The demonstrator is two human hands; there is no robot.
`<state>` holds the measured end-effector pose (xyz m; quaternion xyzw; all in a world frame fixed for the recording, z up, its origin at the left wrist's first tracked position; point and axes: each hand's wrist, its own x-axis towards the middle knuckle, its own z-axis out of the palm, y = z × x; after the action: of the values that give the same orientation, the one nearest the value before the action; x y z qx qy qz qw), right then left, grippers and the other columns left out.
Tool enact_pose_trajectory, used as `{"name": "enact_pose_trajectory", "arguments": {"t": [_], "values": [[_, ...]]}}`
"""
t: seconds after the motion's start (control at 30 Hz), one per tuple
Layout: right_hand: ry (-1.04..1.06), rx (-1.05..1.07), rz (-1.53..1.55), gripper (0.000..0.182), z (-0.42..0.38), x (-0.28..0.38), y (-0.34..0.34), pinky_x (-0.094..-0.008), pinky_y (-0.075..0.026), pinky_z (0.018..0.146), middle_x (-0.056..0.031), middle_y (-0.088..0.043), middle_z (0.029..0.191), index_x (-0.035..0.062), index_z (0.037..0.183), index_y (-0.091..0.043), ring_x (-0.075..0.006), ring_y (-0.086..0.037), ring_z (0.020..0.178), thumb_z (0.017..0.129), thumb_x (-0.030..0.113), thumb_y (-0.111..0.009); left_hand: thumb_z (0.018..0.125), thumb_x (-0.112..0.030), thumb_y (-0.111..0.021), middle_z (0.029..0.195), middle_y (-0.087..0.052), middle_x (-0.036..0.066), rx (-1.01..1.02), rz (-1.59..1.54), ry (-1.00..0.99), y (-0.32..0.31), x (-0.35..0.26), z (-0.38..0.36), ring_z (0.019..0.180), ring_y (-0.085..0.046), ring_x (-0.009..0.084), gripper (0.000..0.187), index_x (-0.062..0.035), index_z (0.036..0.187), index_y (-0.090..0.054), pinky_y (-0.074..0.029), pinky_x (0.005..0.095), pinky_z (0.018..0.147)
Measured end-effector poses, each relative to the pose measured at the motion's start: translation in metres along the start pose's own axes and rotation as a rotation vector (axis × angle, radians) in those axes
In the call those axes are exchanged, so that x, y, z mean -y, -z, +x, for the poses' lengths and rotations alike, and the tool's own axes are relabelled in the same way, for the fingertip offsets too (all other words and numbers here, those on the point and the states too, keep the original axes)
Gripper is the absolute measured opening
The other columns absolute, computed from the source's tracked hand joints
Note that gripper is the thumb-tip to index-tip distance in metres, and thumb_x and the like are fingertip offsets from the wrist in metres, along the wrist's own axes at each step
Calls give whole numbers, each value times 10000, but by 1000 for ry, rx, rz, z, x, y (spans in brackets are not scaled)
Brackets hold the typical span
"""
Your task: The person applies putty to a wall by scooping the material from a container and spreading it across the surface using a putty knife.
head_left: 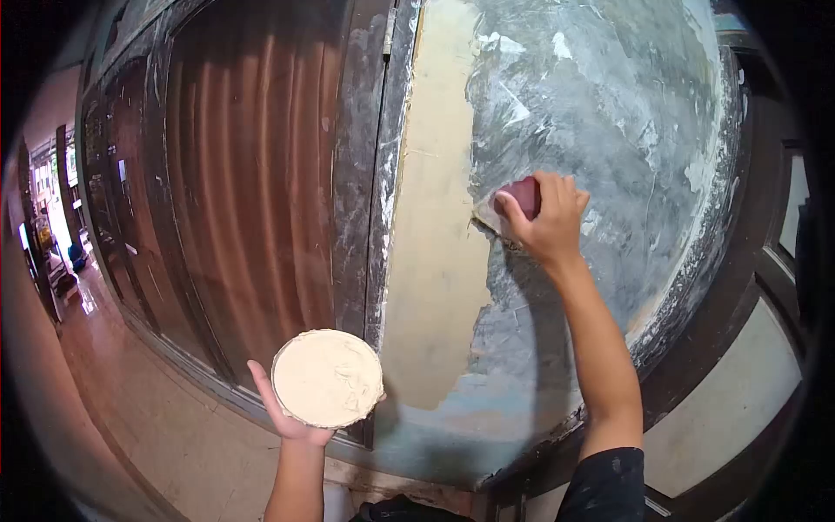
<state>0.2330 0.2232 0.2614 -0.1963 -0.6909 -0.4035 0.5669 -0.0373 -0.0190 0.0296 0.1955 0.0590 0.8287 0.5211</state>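
My left hand (291,418) supports a round container of cream-coloured paste (326,378) from below, low in front of the door frame. Higher up and to the right, my right hand (550,213) is closed around the dark red handle of a scraper (519,198). The scraper's blade lies against the wall, at the right edge of a vertical cream strip (430,252). Right of that strip the wall (600,113) is rough grey with white smears. The underside of the container and most of my left palm are hidden.
Left of the strip stands a dark wooden frame (352,174) with a reddish-brown curtain (252,165) behind its pane. A dark panelled door (739,365) is at the right. Tiled floor (165,383) runs back toward a bright opening at the far left.
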Motion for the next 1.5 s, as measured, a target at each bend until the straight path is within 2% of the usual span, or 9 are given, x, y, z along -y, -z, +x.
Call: {"name": "enact_pose_trajectory", "arguments": {"t": [0.07, 0.17, 0.3, 0.53, 0.8, 1.1, 1.3, 1.43, 1.5], "values": [[19, 109, 85, 423, -15, 1, 12, -451, -340, 801, -62, -625, 900, 95, 988, -664, -293, -539, 847, 810, 432, -848, 918, -908, -331, 1556, -507, 196, 54, -63, 14, -2, 1, -3, 1313, -551, 535, 1042, -87, 1540, -489, -432, 884, 929], [160, 400, 113, 384, -74, 10, 27, -455, -324, 781, -36, -599, 867, 127, 955, -663, -274, -537, 839, 832, 457, -816, 918, -908, -332, 1557, -504, 192, 53, -8, 9, -1, -1, -7, 1316, -547, 535, 1040, -88, 1538, -489, -431, 886, 927], [275, 439, 26, 369, -96, 10, 23, -453, -324, 778, -26, -598, 865, 142, 972, -668, -259, -542, 839, 846, 462, -800, 924, -907, -316, 1566, -496, 179, 2, 45, -106, 8, 4, -10, 1330, -556, 489, 1037, -84, 1528, -501, -469, 846, 928], [25, -3, -21, 430, 17, -12, 0, -442, -338, 794, -38, -652, 934, 117, 999, -680, -269, -561, 858, 804, 467, -835, 952, -882, -304, 1549, -525, 175, 31, -1, -65, -17, 19, -22, 1318, -576, 462, 1004, -80, 1520, -512, -516, 749, 979], [324, 410, 24, 369, -74, 13, 11, -441, -329, 778, -4, -597, 842, 164, 925, -651, -238, -550, 840, 870, 513, -759, 965, -869, -299, 1525, -556, 169, 8, 34, -95, -4, 16, -33, 1315, -590, 429, 980, -91, 1514, -527, -536, 674, 1017], [18, -73, -8, 403, 34, -11, -8, -445, -328, 788, -26, -636, 885, 130, 968, -665, -254, -556, 834, 834, 482, -809, 956, -879, -300, 1517, -555, 182, 20, -17, -85, -23, 25, -27, 1325, -583, 436, 1012, -61, 1507, -526, -519, 711, 1021], [100, 386, 224, 443, -63, 28, 28, -441, -347, 774, -52, -643, 862, 129, 1000, -673, -267, -562, 824, 822, 502, -830, 967, -864, -304, 1508, -566, 180, -24, 14, -116, -18, 29, -28, 1329, -580, 425, 992, -60, 1501, -533, -524, 668, 1040], [-456, 841, 805, 457, -59, 63, 48, -457, -524, 835, -191, -708, 994, 23, 1078, -663, -376, -675, 933, 891, 413, -810, 943, -894, -278, 1553, -518, 209, 5, -33, 43, -26, 49, -24, 1354, -544, 495, 1054, -47, 1537, -483, -465, 758, 1038], [-563, 1008, 873, 493, -54, 70, 47, -426, -558, 859, -225, -724, 1044, -3, 1110, -668, -364, -709, 971, 909, 429, -795, 963, -882, -234, 1524, -555, 188, 67, -27, 181, -51, 58, -28, 1343, -584, 402, 1047, -37, 1521, -501, -488, 592, 1113]]}}
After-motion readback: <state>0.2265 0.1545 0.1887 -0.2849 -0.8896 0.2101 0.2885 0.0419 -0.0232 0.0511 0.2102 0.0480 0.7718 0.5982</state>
